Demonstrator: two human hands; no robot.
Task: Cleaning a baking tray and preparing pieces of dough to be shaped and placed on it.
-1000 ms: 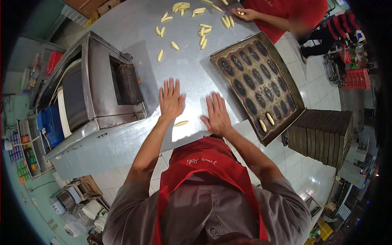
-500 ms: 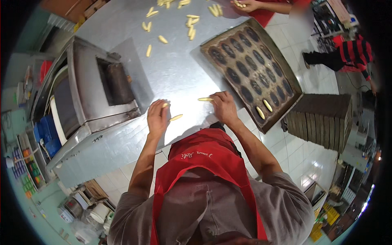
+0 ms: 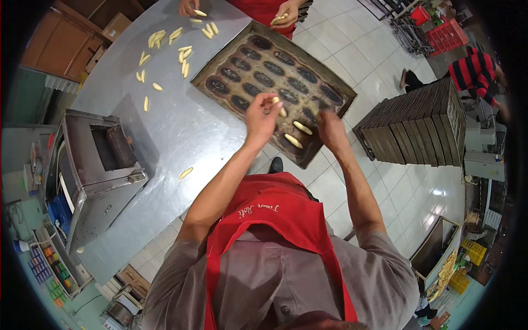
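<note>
Left hand (image 3: 260, 122) pinches a dough stick (image 3: 275, 100) over the tray (image 3: 254, 67); right hand (image 3: 332, 131) blurs, hold unclear, stacked pans (image 3: 412, 129) just right.

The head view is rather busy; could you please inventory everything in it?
Table: one, grey metal, left
Tray: one, brown with dark ovals, centre
Dough pieces on table: over ten, pale yellow, mostly upper left
Dough pieces on tray: at least two, pale yellow, near end
Machine: one, grey, left
Stacked trays: several, dark brown, right
Crate: one, red, upper right
Floor: one, pale tiles, right
Co-worker: one, red apron, top
Other person: one, red-and-black top, far right
Rim clutter: uncountable, mixed colours, edges
Apron: one, red, lower centre
Left hand: one, bare, over tray, fingers on dough piece
Right hand: one, bare, at tray's edge, blurred
</note>
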